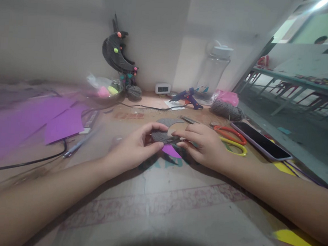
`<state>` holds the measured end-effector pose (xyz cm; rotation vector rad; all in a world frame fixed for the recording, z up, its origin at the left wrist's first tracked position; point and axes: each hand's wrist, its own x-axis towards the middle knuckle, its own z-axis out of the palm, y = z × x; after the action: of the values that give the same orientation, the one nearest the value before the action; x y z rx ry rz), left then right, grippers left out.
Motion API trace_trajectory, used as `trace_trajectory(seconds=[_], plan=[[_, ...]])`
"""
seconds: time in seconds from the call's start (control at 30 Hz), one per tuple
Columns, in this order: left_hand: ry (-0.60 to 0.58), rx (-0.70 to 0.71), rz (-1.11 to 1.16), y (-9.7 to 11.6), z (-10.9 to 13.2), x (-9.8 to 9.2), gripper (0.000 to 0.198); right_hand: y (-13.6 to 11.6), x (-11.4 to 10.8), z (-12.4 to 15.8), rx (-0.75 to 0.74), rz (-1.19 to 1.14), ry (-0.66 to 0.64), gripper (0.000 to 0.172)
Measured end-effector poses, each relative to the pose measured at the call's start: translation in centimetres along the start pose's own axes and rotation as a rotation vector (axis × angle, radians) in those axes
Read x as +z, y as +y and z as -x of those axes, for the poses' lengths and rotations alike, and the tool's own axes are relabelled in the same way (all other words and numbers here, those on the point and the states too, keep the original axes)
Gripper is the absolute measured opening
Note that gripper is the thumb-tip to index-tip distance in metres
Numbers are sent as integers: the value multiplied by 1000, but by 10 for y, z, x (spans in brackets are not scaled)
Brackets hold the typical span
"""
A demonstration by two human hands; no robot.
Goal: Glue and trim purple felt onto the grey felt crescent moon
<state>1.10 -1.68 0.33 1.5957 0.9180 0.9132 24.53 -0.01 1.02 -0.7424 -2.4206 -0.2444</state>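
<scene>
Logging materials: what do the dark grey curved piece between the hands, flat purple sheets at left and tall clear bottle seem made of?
Dark grey curved piece: probably yarn-covered, matte; fine ridges show.
Flat purple sheets: likely paper or thin foam, matte; even colour, crisp edges.
Tall clear bottle: plastic or glass, transparent; background shows through.

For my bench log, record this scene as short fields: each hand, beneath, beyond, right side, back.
Left hand: holds a grey piece between thumb and fingers
Right hand: fingers at the piece's right end; exact grip unclear
Beneath: purple paper, partly showing
Beyond: pale grey crescent, lying flat
Right side: scissors, phone
Back: clock, glue gun, yarn
</scene>
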Motion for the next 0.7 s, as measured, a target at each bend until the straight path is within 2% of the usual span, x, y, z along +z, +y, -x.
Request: trace_trajectory(seconds=[0.5,0.6,0.7], plan=[[-7,11,-74,-1,1,-1,36,1,1,0,-67,80,20,23],[-2,28,-97,-2,1,-1,35,1,0,0,-6,-19,4,25],[13,46,-82,-5,-1,-1,36,-1,-5,-1,113,-113,45,28]])
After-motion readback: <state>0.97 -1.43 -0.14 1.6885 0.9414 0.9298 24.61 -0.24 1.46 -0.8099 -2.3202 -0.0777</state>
